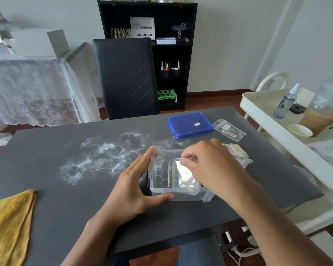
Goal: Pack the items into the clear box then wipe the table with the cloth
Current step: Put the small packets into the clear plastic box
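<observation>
1. Surface: a dark grey table [46, 189] fills my view, smeared with white powder [104, 156] across its middle; a black chair [125, 77] and shelf stand beyond it.
2. Nearest, at my left: the yellow cloth [10, 223], lying untouched at the table's near edge, well apart from both hands.
3. My left hand [135, 191] braces the clear box [179, 192], fingers straight along its left wall and thumb against its near wall.
4. My right hand [206, 164] hangs over the box's right half, fingertips pinching a small clear case [181, 173] that already sits partly inside; its long axis seems to run near to far, though glare blurs its edges.
5. Just beyond my right hand: a stack of small packets [238, 152].
6. Farther right: a clear pouch [229, 129] and the blue lid [190, 124], so the right hand is nearer every remaining item.
</observation>
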